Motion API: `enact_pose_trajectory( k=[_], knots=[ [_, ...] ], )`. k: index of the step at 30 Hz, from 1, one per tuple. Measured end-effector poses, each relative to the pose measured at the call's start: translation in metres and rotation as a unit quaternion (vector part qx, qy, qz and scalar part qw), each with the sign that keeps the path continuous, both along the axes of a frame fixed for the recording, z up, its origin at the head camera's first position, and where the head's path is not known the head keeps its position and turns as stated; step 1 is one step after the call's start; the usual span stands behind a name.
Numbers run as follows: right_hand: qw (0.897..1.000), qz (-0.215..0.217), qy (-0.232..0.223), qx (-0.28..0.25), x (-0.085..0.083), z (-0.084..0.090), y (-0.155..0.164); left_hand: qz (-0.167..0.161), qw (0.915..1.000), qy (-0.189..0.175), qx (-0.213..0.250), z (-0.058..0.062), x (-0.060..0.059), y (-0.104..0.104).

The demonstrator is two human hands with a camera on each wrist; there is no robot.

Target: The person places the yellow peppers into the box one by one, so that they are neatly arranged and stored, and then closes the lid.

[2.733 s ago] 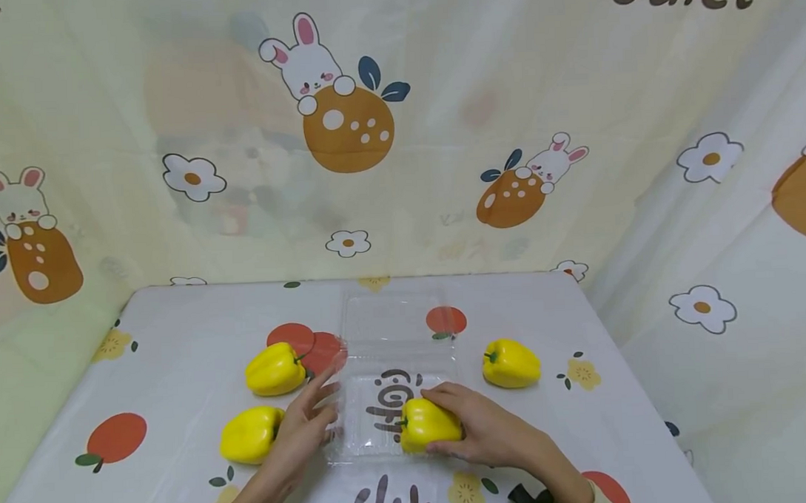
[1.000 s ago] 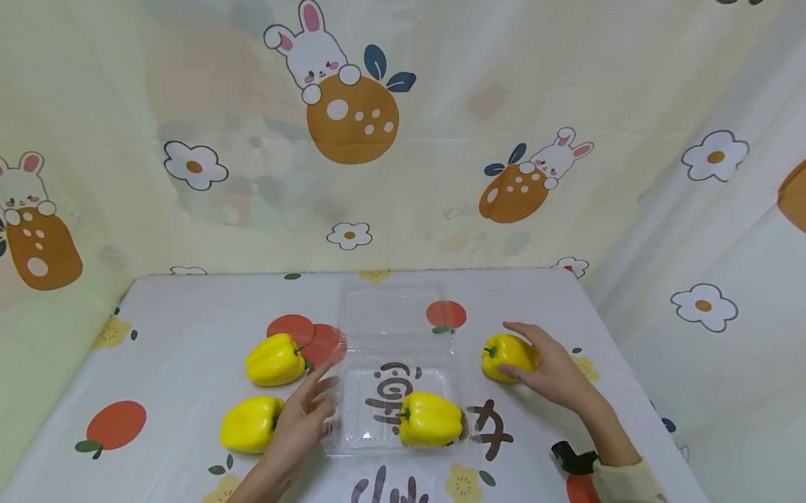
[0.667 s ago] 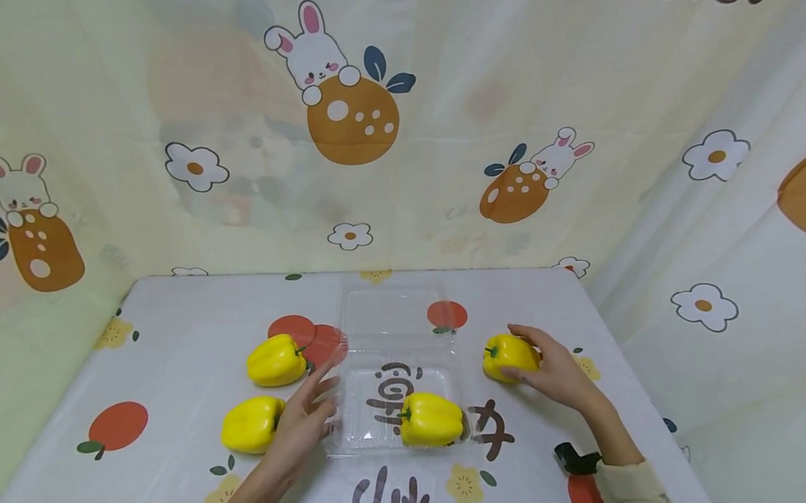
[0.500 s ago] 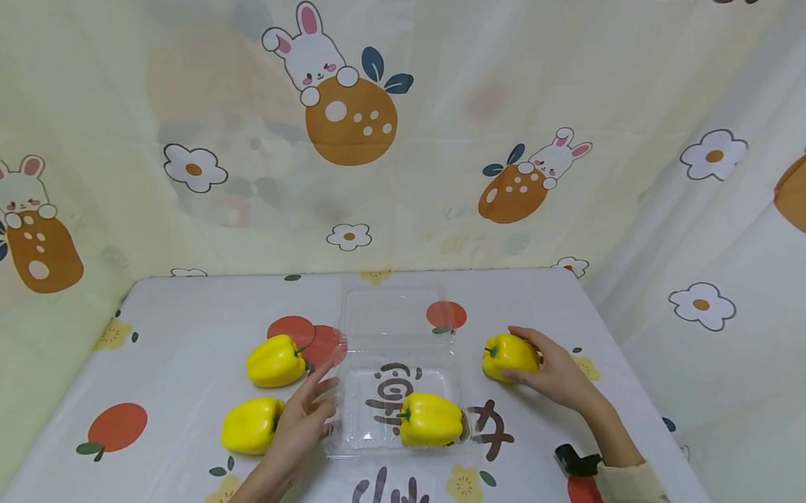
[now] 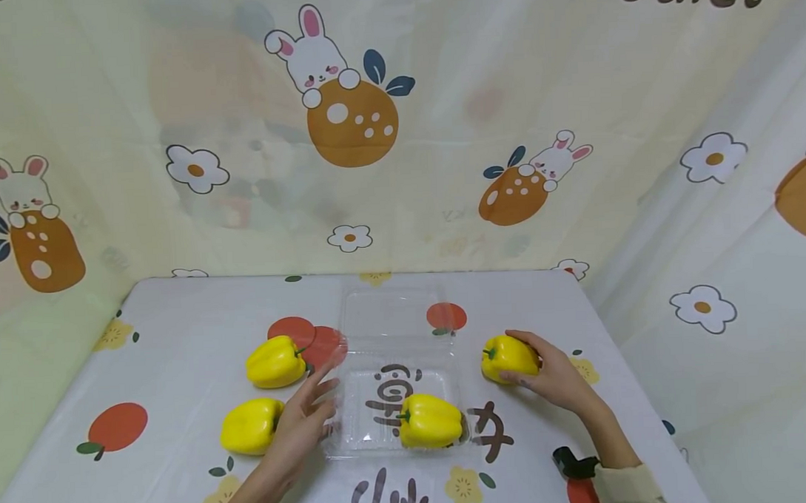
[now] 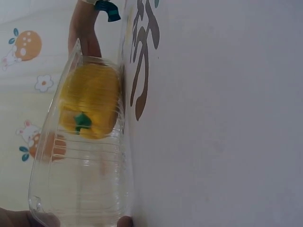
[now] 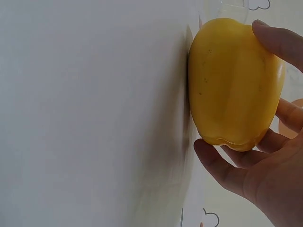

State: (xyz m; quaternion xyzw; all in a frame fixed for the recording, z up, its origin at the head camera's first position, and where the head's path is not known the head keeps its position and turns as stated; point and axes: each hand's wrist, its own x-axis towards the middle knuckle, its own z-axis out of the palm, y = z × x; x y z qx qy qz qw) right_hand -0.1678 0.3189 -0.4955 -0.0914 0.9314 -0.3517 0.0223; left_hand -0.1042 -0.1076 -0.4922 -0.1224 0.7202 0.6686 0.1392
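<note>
An open clear plastic clamshell (image 5: 376, 437) lies mid-table, its lid (image 5: 392, 315) folded back. One yellow pepper (image 5: 430, 421) lies in the tray's right part, seen through the wall as pepper (image 6: 90, 101). My right hand (image 5: 523, 362) grips another yellow pepper (image 5: 503, 357) lying on the table right of the tray; thumb and fingers (image 7: 277, 40) curl round this pepper (image 7: 234, 80). My left hand (image 5: 315, 410) rests with straight, spread fingers against the tray's left edge, fingertips (image 6: 125, 221) touching the clamshell (image 6: 85, 184). Two more yellow peppers (image 5: 275, 362) (image 5: 249, 427) lie left of it.
The table (image 5: 179, 326) wears a white cloth printed with fruit and characters. Patterned cloth walls (image 5: 439, 132) close in the back and right side. A dark wrist strap (image 5: 573, 466) shows on my right forearm.
My right hand left the pepper in the tray, moved right and closed its fingers round the pepper beside the tray. The left hand stayed at the tray's edge.
</note>
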Motion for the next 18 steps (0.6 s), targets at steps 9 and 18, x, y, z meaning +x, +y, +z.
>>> enact_pose_trajectory(
  k=[9,18],
  knots=[
    [1.0,-0.01,-0.003,0.002,0.0004,0.0004,-0.0008,0.0,1.0,0.003,0.0,0.0011,0.0016,0.0001],
    [1.0,-0.016,-0.005,-0.001,0.0036,0.0027,-0.0045,0.001,0.9999,0.001,-0.012,0.0016,0.002,0.0011]
  ],
)
